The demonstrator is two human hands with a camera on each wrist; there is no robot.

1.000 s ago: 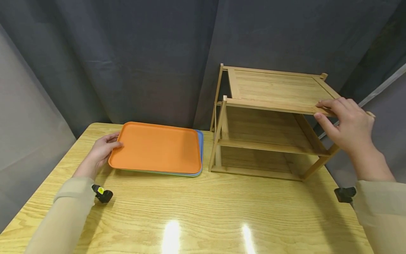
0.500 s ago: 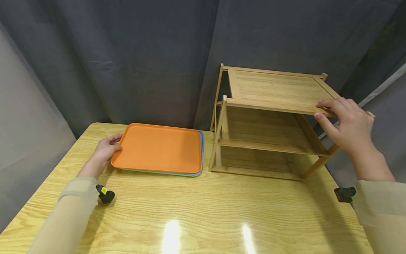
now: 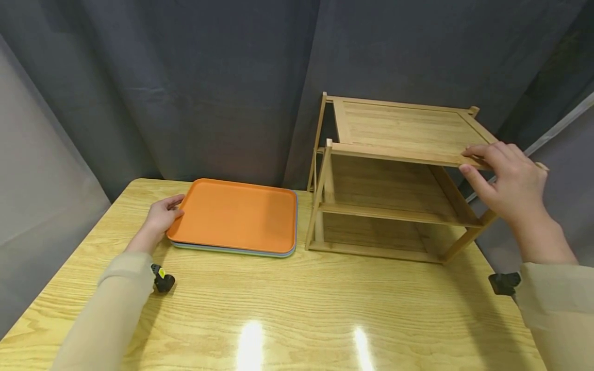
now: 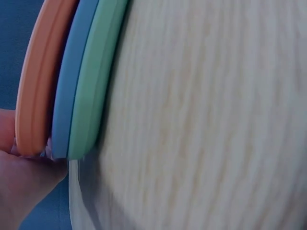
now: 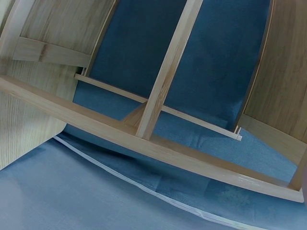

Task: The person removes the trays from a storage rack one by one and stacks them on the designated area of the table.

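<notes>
A stack of trays lies on the table, the orange tray on top. The left wrist view shows the rims of the orange tray, a blue one and a green one. My left hand holds the stack's left edge, thumb over the orange rim; a small part of the left hand shows at the rims. A wooden three-tier rack stands right of the stack. My right hand grips the front right corner of its top shelf, fingers on top, thumb below. Only the rack's bars fill the right wrist view.
The wooden table has bare surface in front of the trays and rack, with two glare spots. A dark curtain hangs close behind. Small black wrist devices sit at my left sleeve and right sleeve.
My left hand has moved right, sliding the orange tray until it lines up over the blue one. The right hand and the rack have not moved.
</notes>
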